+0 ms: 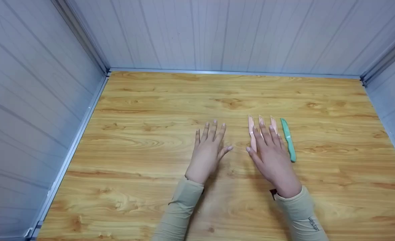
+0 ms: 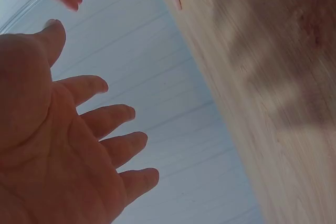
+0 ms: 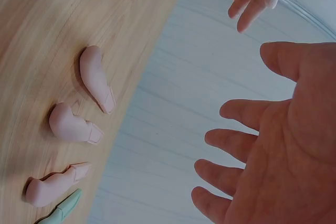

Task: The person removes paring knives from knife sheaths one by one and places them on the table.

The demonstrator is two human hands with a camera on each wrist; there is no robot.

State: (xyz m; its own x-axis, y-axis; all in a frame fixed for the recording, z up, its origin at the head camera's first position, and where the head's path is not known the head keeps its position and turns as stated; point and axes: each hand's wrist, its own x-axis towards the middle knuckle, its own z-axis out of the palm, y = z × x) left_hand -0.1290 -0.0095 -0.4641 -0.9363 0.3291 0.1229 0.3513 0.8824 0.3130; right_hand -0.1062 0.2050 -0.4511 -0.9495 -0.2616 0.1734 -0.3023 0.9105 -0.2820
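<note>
Three pink knives, the leftmost pink knife (image 1: 251,124) among them, lie side by side on the table with a green knife (image 1: 288,140) at the right end of the row. My right hand (image 1: 274,160) is held over the pink ones, fingers straight and spread, hiding much of their handles in the head view. Its palm is bare in the right wrist view, with space between it and the nearest pink knife (image 3: 94,74). To the left of the row, my left hand (image 1: 205,154) hovers above the wood, also spread and holding nothing.
The wood-grain table (image 1: 143,110) is bordered by a pale panelled back wall (image 1: 210,36), a left wall (image 1: 33,100) and a right wall (image 1: 393,100). Metal strips run along the table's edges. Both forearms wear tan sleeves (image 1: 180,207).
</note>
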